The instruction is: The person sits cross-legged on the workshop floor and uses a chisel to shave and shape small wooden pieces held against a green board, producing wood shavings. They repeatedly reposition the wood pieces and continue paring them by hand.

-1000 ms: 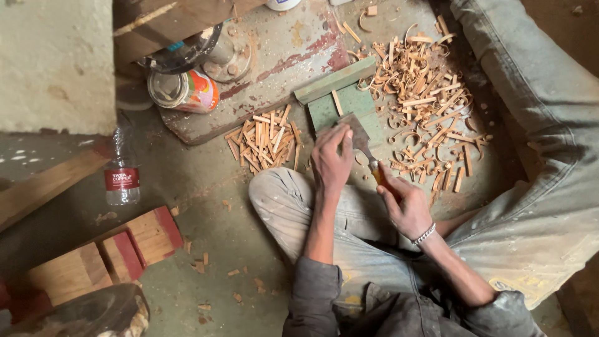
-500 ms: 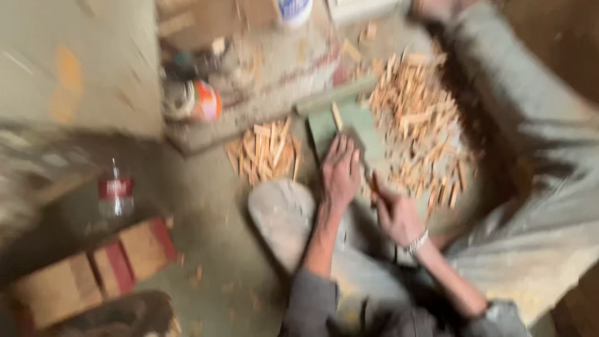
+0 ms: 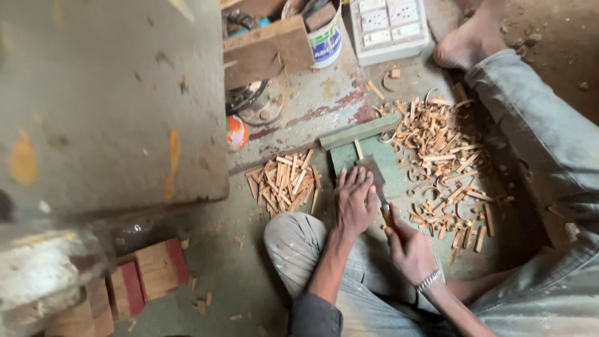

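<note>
A green board is laid on the floor, shavings heaped at its 3 o'clock, sticks at 9. The left hand is pressed flat, fingers spread, on the blade; the right hand is wrapped round the chisel handle.

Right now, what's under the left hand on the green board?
The left hand lies flat on a wide metal blade resting on the green board. Whatever piece is being cut beneath the palm is covered. The right hand grips the handle.
</note>
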